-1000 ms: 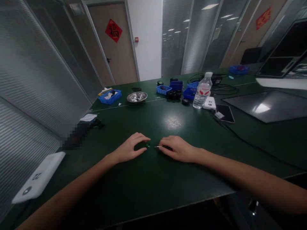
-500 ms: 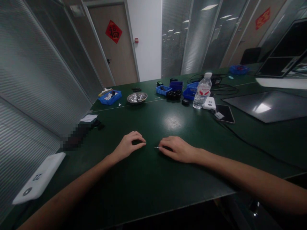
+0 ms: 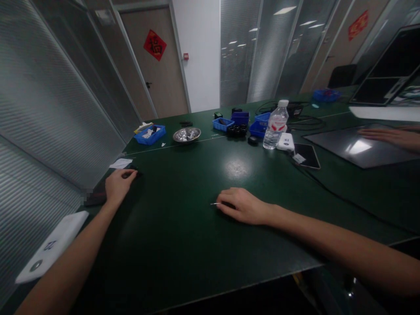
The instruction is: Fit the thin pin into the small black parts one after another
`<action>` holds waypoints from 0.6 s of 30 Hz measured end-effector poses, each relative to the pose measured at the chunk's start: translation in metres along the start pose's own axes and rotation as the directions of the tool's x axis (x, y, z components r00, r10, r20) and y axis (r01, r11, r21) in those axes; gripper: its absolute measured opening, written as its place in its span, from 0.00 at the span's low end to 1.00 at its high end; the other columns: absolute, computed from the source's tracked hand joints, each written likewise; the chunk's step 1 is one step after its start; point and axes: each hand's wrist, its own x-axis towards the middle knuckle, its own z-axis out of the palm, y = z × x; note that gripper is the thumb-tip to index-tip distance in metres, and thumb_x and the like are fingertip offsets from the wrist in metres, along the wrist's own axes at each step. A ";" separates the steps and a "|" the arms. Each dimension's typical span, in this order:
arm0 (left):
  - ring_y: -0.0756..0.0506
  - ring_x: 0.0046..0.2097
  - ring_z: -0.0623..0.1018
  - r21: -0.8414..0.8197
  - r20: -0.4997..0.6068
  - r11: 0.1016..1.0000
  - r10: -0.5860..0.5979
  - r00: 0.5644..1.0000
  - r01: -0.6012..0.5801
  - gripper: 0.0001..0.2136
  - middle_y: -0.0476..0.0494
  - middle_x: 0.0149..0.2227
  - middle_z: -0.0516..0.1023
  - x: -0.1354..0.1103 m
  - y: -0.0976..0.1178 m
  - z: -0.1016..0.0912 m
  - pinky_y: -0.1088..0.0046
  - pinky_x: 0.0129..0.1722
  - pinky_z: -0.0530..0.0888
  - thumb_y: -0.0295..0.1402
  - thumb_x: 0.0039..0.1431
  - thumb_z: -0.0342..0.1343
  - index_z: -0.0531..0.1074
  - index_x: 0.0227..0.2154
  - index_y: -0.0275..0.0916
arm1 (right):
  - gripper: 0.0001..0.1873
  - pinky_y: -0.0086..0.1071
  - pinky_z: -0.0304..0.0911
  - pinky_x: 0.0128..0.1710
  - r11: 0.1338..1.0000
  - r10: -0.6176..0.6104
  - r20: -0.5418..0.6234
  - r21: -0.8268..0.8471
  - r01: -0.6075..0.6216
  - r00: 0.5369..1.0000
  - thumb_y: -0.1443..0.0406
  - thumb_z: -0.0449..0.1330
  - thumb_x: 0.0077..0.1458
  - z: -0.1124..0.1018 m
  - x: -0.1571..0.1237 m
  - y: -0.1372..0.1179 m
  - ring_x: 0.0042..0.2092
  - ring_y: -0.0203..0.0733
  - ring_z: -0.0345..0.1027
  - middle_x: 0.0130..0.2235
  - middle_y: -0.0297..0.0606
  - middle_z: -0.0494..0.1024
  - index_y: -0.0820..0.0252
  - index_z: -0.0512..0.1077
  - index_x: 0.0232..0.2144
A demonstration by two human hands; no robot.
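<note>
My left hand (image 3: 118, 185) is at the left side of the dark green table, beside a white sheet of paper (image 3: 121, 163) and a small black object (image 3: 139, 174). Its thumb and forefinger are pinched together; what they hold, if anything, is too small to make out. My right hand (image 3: 242, 204) rests on the table near the middle, fingers closed on a thin metal rod (image 3: 214, 204). Only the rod's silvery tip sticks out to the left; the rest is hidden in the fingers.
At the back stand a metal bowl (image 3: 187, 135), a blue tray (image 3: 150, 134), several blue bins and a water bottle (image 3: 276, 124). On the right, another person's hand (image 3: 387, 136) is over a dark laptop lid (image 3: 348, 146). A white power bank (image 3: 52, 247) lies at left.
My left hand has moved left and away from my right hand, to the black object by the paper. My right hand stays in place. Another person's hand has appeared over the laptop.
</note>
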 end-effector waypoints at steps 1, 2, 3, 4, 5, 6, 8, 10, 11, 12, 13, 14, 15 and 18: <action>0.40 0.43 0.79 -0.003 -0.005 1.000 -0.007 1.000 0.007 0.19 0.41 0.44 0.82 0.000 0.000 0.002 0.67 0.43 0.72 0.49 0.62 0.54 0.82 0.43 0.40 | 0.13 0.34 0.65 0.40 1.000 -0.002 0.000 0.000 0.002 1.000 0.61 0.52 0.72 0.000 0.000 0.000 0.38 0.39 0.71 0.39 0.39 0.77 0.62 0.74 0.45; 0.40 0.42 0.79 -0.003 -0.008 1.000 -0.012 1.000 0.012 0.19 0.41 0.44 0.82 0.000 0.000 0.003 0.68 0.43 0.72 0.49 0.61 0.55 0.82 0.43 0.40 | 0.13 0.34 0.65 0.40 1.000 -0.002 0.001 -0.001 0.002 1.000 0.61 0.52 0.72 0.000 0.000 0.000 0.38 0.39 0.71 0.39 0.39 0.77 0.62 0.74 0.45; 0.40 0.42 0.79 -0.002 -0.004 1.000 -0.014 1.000 0.014 0.19 0.41 0.43 0.82 0.000 0.001 0.005 0.68 0.42 0.72 0.49 0.61 0.55 0.82 0.42 0.40 | 0.13 0.34 0.65 0.40 1.000 0.000 0.002 -0.002 0.000 1.000 0.61 0.52 0.72 0.000 0.000 0.000 0.39 0.39 0.71 0.39 0.39 0.77 0.62 0.74 0.45; 0.40 0.41 0.80 -0.003 0.005 1.000 -0.014 1.000 0.014 0.19 0.42 0.43 0.83 0.001 0.002 0.006 0.68 0.41 0.72 0.48 0.60 0.55 0.82 0.42 0.41 | 0.13 0.34 0.65 0.40 1.000 0.003 0.004 -0.003 -0.003 1.000 0.61 0.52 0.72 0.000 0.000 0.000 0.39 0.39 0.71 0.39 0.39 0.77 0.62 0.74 0.45; 0.40 0.41 0.80 -0.003 0.019 1.000 -0.016 1.000 0.016 0.19 0.42 0.42 0.83 0.001 0.002 0.007 0.67 0.41 0.72 0.48 0.60 0.56 0.82 0.42 0.41 | 0.13 0.34 0.64 0.40 1.000 0.007 0.004 -0.005 -0.007 1.000 0.61 0.52 0.72 0.000 0.000 0.000 0.39 0.39 0.71 0.39 0.39 0.77 0.62 0.74 0.45; 0.40 0.40 0.80 -0.004 0.033 1.000 -0.022 0.999 0.022 0.19 0.42 0.42 0.83 0.002 0.003 0.007 0.67 0.40 0.72 0.48 0.60 0.56 0.83 0.42 0.41 | 0.13 0.34 0.64 0.40 1.000 0.011 0.005 -0.006 -0.011 1.000 0.61 0.52 0.72 0.000 0.000 0.000 0.39 0.39 0.71 0.39 0.39 0.77 0.61 0.74 0.45; 0.40 0.39 0.80 -0.006 0.052 0.999 -0.044 0.998 0.045 0.19 0.42 0.40 0.84 0.003 0.003 0.007 0.67 0.40 0.72 0.49 0.60 0.57 0.83 0.42 0.41 | 0.13 0.34 0.64 0.41 1.000 0.011 0.007 -0.011 -0.011 1.000 0.61 0.52 0.72 0.000 0.000 0.000 0.38 0.39 0.71 0.39 0.38 0.77 0.61 0.74 0.44; 0.39 0.38 0.81 -0.021 0.064 0.997 -0.077 0.995 0.078 0.19 0.42 0.37 0.84 0.004 0.003 0.007 0.66 0.41 0.73 0.49 0.59 0.57 0.83 0.42 0.40 | 0.13 0.34 0.64 0.41 1.000 0.010 0.007 -0.010 -0.010 1.000 0.61 0.52 0.72 0.000 -0.001 -0.001 0.39 0.39 0.71 0.39 0.38 0.77 0.61 0.74 0.44; 0.39 0.37 0.81 -0.035 0.074 0.995 -0.096 0.993 0.099 0.20 0.42 0.36 0.84 0.004 0.003 0.006 0.66 0.41 0.73 0.49 0.59 0.58 0.83 0.42 0.40 | 0.13 0.34 0.64 0.41 1.000 0.009 0.007 -0.009 -0.009 1.000 0.61 0.52 0.72 -0.001 -0.001 -0.001 0.38 0.39 0.71 0.39 0.38 0.77 0.61 0.74 0.44; 0.39 0.37 0.81 -0.050 0.087 0.992 -0.115 0.990 0.119 0.20 0.42 0.35 0.84 0.005 0.003 0.006 0.66 0.42 0.74 0.50 0.59 0.58 0.83 0.42 0.40 | 0.13 0.34 0.64 0.41 1.000 0.009 0.007 -0.007 -0.009 1.000 0.61 0.52 0.72 -0.001 -0.001 -0.001 0.38 0.39 0.71 0.39 0.38 0.77 0.61 0.74 0.44; 0.39 0.37 0.81 -0.062 0.100 0.988 -0.131 0.986 0.138 0.20 0.43 0.35 0.84 0.005 0.002 0.006 0.66 0.42 0.74 0.50 0.58 0.58 0.83 0.42 0.40 | 0.13 0.34 0.64 0.41 1.000 0.010 0.007 -0.005 -0.010 1.000 0.61 0.52 0.72 -0.002 -0.001 -0.001 0.38 0.39 0.71 0.39 0.38 0.77 0.61 0.74 0.44; 0.38 0.38 0.81 -0.071 0.109 0.986 -0.144 0.984 0.152 0.20 0.43 0.35 0.84 0.005 0.002 0.006 0.65 0.42 0.74 0.50 0.58 0.59 0.83 0.43 0.40 | 0.13 0.34 0.64 0.40 1.000 0.010 0.011 -0.005 -0.010 1.000 0.61 0.52 0.72 -0.002 -0.002 -0.001 0.38 0.39 0.71 0.39 0.38 0.77 0.62 0.74 0.44; 0.38 0.38 0.82 -0.077 0.114 0.985 -0.148 0.982 0.157 0.20 0.43 0.36 0.84 0.006 0.001 0.006 0.65 0.43 0.74 0.50 0.58 0.59 0.83 0.43 0.41 | 0.13 0.34 0.64 0.40 1.000 0.010 0.014 -0.007 -0.010 1.000 0.61 0.52 0.72 -0.002 -0.002 -0.001 0.38 0.39 0.71 0.39 0.38 0.76 0.62 0.74 0.44; 0.38 0.41 0.82 -0.084 0.109 0.986 -0.134 0.985 0.143 0.19 0.43 0.39 0.85 0.006 -0.001 0.009 0.65 0.46 0.74 0.49 0.59 0.58 0.83 0.43 0.42 | 0.13 0.33 0.63 0.40 1.000 0.008 0.015 -0.020 -0.007 1.000 0.60 0.52 0.72 -0.002 -0.001 -0.002 0.38 0.39 0.70 0.38 0.38 0.76 0.62 0.74 0.44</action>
